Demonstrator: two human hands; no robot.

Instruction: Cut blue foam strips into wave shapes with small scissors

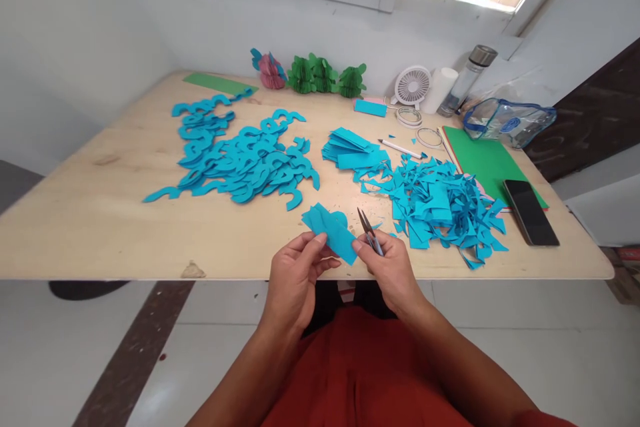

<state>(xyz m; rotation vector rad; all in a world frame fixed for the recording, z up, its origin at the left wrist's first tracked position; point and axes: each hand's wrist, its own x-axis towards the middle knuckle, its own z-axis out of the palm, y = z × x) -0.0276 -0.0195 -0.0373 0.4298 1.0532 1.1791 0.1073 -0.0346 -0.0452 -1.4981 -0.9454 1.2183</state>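
Observation:
Near the table's front edge, my left hand (300, 267) pinches a few layered pieces of blue paper (333, 232) between thumb and fingers. My right hand (390, 267) keeps a small pair of scissors (369, 230) in its grip, dark blades pointing up and away. Its thumb and finger also touch the right corner of the same blue paper. Left of centre lies a heap of curved, wavy blue paper cut-outs (250, 160). Beyond my hands rests a stack of blue paper rectangles (353, 147). Blue paper scraps (435, 203) pile up to the right.
A phone (531, 212) partly covers green sheets (493, 160) at right. A white pen (403, 149), tape rolls (409, 117), a small fan (413, 85), a bottle (467, 80) and a clear pouch (510, 121) stand behind. Green paper figures (320, 73) line the wall.

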